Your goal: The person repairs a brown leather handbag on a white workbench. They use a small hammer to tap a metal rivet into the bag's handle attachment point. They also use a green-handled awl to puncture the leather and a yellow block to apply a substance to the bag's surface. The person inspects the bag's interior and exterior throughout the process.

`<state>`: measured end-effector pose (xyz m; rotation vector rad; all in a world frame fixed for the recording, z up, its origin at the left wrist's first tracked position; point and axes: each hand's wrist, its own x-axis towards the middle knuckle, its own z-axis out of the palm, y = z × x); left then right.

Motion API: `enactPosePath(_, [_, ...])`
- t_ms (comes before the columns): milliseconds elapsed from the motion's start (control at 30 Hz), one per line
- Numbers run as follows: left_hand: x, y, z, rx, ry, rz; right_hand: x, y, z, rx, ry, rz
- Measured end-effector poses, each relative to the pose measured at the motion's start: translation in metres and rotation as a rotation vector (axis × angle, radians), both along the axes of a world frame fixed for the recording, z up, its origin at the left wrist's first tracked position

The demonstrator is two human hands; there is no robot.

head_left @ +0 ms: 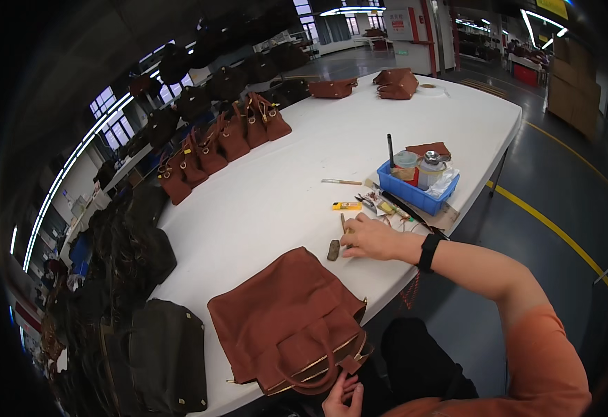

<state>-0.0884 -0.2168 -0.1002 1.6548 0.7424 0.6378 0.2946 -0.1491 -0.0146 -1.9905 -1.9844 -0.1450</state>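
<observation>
A brown leather handbag (283, 320) lies flat on the white table (283, 181) near its front edge. My left hand (342, 397) pinches the small tab by the bag's handle at the table's rim. My right hand (373, 238), with a black watch on the wrist, rests on the table beyond the bag, its fingers on a thin stick-like tool (343, 224). A small dark leather piece (333, 249) lies just left of that hand.
A blue tray (417, 191) with jars and a brush stands to the right, beside a yellow utility knife (346, 206) and small tools. A row of brown handbags (213, 149) lines the table's left side; more lie at the far end (395, 83). Dark bags (158, 347) stand at the left.
</observation>
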Motion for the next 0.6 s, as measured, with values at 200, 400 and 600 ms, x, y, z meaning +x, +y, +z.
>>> enactPosePath(200, [-0.001, -0.005, -0.020, -0.077, 0.001, 0.003, -0.005, 0.011, -0.018, 0.177, -0.125, -0.055])
enactPosePath(400, [0.005, -0.002, -0.016, -0.043, 0.079, -0.079, 0.007, -0.019, 0.016, 0.407, -0.046, -0.194])
enactPosePath(600, [0.003, 0.009, -0.025, 0.061, 0.177, -0.125, 0.071, -0.100, 0.100, 0.644, -0.003, -0.503])
